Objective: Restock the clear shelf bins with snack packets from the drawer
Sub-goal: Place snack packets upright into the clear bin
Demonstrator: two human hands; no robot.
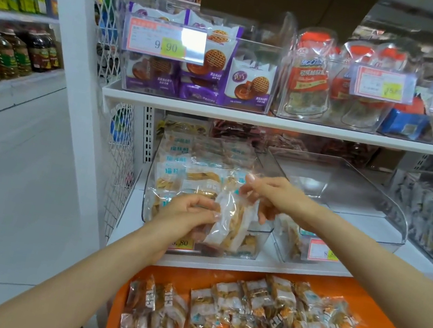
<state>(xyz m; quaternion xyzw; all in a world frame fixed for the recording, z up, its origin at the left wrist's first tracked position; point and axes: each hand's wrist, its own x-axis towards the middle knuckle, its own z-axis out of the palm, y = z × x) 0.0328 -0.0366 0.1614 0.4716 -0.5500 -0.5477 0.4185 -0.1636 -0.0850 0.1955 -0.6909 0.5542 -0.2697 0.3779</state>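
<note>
Because the orange drawer (pixel 387 306) below the white shelving (pixel 246 116) lies strewn with many loose snack packets (pixel 257 301), judged to be somewhere in the middle of the restock, with plenty left to move.

Step in hand: placing one packet into the left clear bin (pixel 256 243) on the lower shelf, already heaped close to its front lip. Beside it on the right, a second clear bin (pixel 350 187), nearly bare apart from a few packets at its front. Next move likely calls for lowering the held packet (pixel 230 224) onto the heap, or across into the barer bin, then reaching down to the drawer for more. Worth laying it flat, to stop it sliding over the low front.

Left hand (pixel 185 216): fingers curled round the packet's lower half, just above the bin front. Right hand (pixel 275 200): fingertips seemingly pinching the packet's upper corner, other fingers bent loosely.

Writing: yellow price tag (pixel 162 40) reading "9.90" on the upper bin of purple biscuit packets (pixel 248 85); Chinese characters on these and on the neighbouring orange-and-white packs (pixel 309 76), too soft to read surely. Lower tag (pixel 181 243) half hidden by the left wrist, ending ".80"; another tag (pixel 321 250) showing only an "8".
</note>
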